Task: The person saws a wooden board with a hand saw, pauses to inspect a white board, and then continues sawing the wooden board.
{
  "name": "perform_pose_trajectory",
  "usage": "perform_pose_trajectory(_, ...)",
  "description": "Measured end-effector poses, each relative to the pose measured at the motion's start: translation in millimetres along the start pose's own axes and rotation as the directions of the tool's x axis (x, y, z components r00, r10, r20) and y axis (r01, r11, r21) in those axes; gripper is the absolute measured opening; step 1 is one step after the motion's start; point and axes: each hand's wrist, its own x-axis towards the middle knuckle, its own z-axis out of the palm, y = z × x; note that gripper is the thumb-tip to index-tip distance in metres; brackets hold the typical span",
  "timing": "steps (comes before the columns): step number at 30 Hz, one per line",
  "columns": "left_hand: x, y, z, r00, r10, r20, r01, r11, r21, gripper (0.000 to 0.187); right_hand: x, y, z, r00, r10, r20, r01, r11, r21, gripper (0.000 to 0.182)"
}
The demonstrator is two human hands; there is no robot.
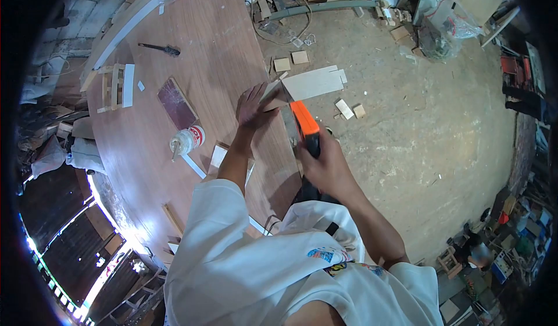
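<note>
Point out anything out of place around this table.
Small wood blocks lie scattered on the floor beside the table, looking like untidied offcuts. I see no clear spill or damage.

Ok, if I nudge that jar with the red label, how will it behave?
The jar might tip, with that stick poking out adding leverage. Its round side suggests it could roll once over. Its smooth, shiny wall may feel slippery.

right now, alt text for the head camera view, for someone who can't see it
Seen from above, a person's right hand grips an orange and black tool beside a wooden piece that the left hand steadies at a table's edge. A white jar and a dark reddish board are on the table; wood scraps litter the floor.
</note>
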Motion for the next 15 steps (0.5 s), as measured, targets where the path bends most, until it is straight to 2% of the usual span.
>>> perform_pose_trajectory(2, -2.0, -1.0, 2.2, 1.000, -0.011, 0.016, 0.011, 1.000, -0.010, 0.067, -13.6, -6.3, 2.2, 0.995, -0.095, -0.019, 0.096, 0.994, 0.056, 0.025)
perform_pose_trajectory(6, 0.3, -1.2, 0.6, 1.000, 0.009, 0.011, -0.009, 1.000, 0.018, 0.066, 8.4, 12.2, 5.2, 0.999, -0.043, -0.015, 0.043, 0.999, -0.027, 0.024)
perform_pose_trajectory(8, 0.6, -1.4, -0.9, 1.000, 0.002, 0.001, -0.002, 1.000, 0.027, 0.066, 15.4, 11.0, 5.2, 0.998, 0.055, 0.028, -0.055, 0.998, 0.000, 0.022)
perform_pose_trajectory(9, -1.8, 0.0, -0.7, 1.000, -0.003, 0.002, 0.003, 1.000, 0.028, 0.066, 8.7, 9.4, 3.8, 0.998, 0.059, 0.027, -0.059, 0.998, 0.001, 0.022)
perform_pose_trajectory(11, 2.7, -0.7, -1.6, 1.000, 0.007, 0.021, -0.008, 0.999, 0.049, 0.067, -2.7, -2.5, -1.6, 0.999, -0.042, -0.029, 0.042, 0.999, -0.007, 0.022)
perform_pose_trajectory(13, -2.2, 0.4, -3.3, 0.998, 0.015, 0.056, -0.019, 0.998, 0.067, 0.067, -3.0, 2.7, 0.9, 0.999, -0.032, -0.036, 0.032, 0.999, -0.006, 0.023)
perform_pose_trajectory(15, 0.3, 1.1, -4.1, 1.000, 0.021, 0.013, -0.021, 0.999, 0.038, 0.067, 9.7, 19.6, 5.1, 0.998, -0.035, -0.052, 0.035, 0.999, -0.012, 0.023)
